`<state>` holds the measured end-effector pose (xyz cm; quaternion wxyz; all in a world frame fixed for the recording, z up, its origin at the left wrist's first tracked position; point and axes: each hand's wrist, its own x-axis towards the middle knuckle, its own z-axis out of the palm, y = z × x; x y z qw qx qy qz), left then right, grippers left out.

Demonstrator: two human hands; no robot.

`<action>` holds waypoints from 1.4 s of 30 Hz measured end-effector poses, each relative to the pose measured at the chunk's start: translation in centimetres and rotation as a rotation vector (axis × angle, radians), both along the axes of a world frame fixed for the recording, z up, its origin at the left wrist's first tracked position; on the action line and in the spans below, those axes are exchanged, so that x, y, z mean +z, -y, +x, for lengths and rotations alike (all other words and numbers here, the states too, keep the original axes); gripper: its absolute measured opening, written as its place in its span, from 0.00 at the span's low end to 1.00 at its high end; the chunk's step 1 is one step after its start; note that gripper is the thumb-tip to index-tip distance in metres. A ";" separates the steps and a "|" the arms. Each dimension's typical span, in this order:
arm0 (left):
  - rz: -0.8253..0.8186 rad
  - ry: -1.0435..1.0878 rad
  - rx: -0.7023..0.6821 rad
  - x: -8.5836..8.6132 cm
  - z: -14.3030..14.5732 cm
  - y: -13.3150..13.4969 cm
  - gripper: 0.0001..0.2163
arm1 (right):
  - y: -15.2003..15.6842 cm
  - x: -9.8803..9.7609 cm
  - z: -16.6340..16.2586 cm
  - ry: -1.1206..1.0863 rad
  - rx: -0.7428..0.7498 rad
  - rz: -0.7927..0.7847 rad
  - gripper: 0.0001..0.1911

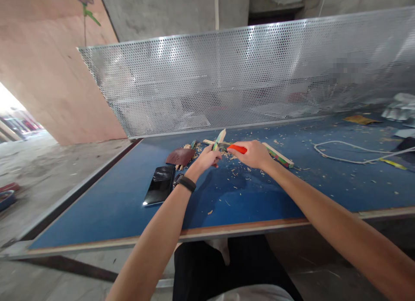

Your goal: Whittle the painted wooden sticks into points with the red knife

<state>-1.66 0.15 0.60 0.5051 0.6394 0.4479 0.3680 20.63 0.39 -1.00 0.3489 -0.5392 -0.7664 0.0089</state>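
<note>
My left hand (207, 157) is closed around a wood piece (221, 136) with a pale pointed tip and green-blue painted sides. The tip slants up and away from me. In my right hand (254, 154) is a knife (237, 149), gripped by its orange handle. Its blade points left and meets or nearly meets the wood; exact contact is too small to tell. Pale wood shavings (235, 173) lie scattered beneath and around both hands. Just right of my right hand rests a longer wood strip (280, 156) with a multicoloured side.
A black glossy tablet-like device (159, 186) lies left of my wrist. Behind it, a brown sheet (180, 156) covers some small sticks. A white cable (343, 160) loops across the right side of the blue table (106, 206). A perforated metal screen (207, 80) stands along the back edge.
</note>
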 end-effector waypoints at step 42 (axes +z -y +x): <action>-0.006 0.111 0.008 0.3 0.7 -0.2 0.08 | -0.6 0.7 2.3 -0.129 -0.392 -0.022 0.33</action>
